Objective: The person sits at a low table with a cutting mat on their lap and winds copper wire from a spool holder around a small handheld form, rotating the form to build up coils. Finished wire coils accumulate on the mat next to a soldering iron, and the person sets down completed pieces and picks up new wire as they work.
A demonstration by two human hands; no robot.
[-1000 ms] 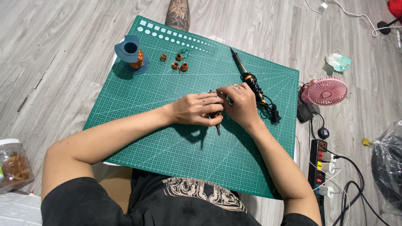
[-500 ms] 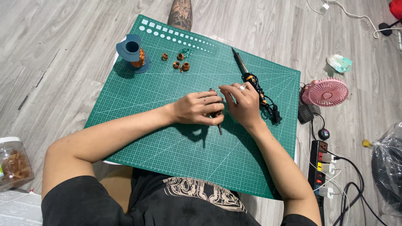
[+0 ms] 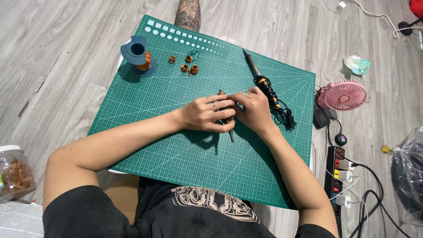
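My left hand (image 3: 205,113) and my right hand (image 3: 252,109) meet over the middle of a green cutting mat (image 3: 176,145). Together they grip a small copper-wound motor rotor (image 3: 225,115) whose thin metal shaft sticks out below the fingers toward me. The fingers of both hands are closed around it and hide most of it. A soldering iron (image 3: 260,79) with an orange and black handle lies just beyond my right hand, its tip pointing away from me.
A blue spool of copper wire (image 3: 140,55) and several small copper coils (image 3: 187,66) sit at the mat's far left. Right of the mat are a pink fan (image 3: 346,94), a power strip (image 3: 337,174) with cables and a black bag (image 3: 410,169). A plastic jar (image 3: 15,172) stands at lower left.
My right hand briefly drew back from the rotor half a second ago and has closed on it again. The left hand has kept its hold.
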